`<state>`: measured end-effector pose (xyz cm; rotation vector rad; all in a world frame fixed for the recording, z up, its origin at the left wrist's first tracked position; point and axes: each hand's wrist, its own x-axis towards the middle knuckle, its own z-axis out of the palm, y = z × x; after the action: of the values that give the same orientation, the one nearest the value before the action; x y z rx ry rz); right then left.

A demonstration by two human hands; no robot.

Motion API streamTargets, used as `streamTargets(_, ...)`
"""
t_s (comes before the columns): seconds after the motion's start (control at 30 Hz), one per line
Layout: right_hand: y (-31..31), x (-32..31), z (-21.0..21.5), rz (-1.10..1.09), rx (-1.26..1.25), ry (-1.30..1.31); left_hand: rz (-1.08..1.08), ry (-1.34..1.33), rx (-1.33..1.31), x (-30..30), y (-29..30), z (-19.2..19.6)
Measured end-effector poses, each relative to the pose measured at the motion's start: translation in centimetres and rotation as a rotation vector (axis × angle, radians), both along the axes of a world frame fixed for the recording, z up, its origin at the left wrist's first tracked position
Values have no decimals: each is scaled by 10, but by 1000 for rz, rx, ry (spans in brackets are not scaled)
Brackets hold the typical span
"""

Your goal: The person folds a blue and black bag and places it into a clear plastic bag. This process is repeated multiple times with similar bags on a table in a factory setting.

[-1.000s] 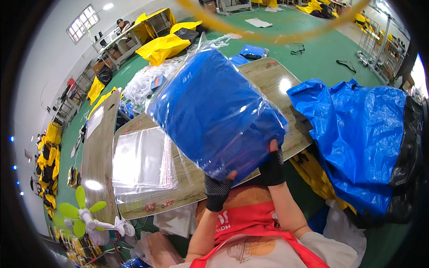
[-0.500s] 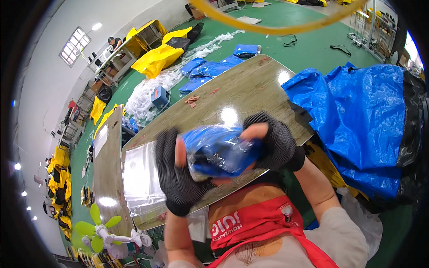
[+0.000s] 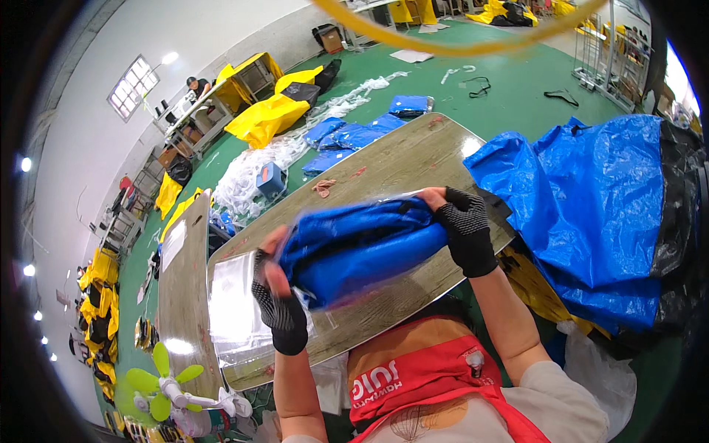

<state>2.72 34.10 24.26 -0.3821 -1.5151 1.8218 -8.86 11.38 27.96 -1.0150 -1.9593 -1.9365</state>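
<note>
Over the wood-topped table (image 3: 413, 162) I hold a folded blue tarp bag in a clear plastic sleeve (image 3: 369, 255), a little blurred by motion. My left hand (image 3: 277, 292), in a black fingerless glove, grips its left end with the thumb on the near side. At the upper right corner of the package my right hand (image 3: 464, 225), gloved the same way, pinches the sleeve edge. Beside my left hand lies a stack of clear plastic sleeves (image 3: 235, 306) on the table.
Large blue tarp bags (image 3: 591, 214) with black trim heap up at the right. Packed blue bundles (image 3: 354, 136) and a blue box (image 3: 270, 179) lie beyond the table. A green fan (image 3: 164, 384) stands at lower left; a person (image 3: 198, 88) sits far off.
My hands have moved apart, and the package has gone from bunched between them to stretched wide and flatter. My right hand now holds its far corner.
</note>
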Motion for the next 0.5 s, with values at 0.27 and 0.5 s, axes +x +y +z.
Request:
streamTargets(0.27,-24,12,103,-186,749,165,357,51,153,-2,-53,66)
streamTargets(0.5,6,-24,62,228,540,-277,-32,-105,-300,-86,-63,6)
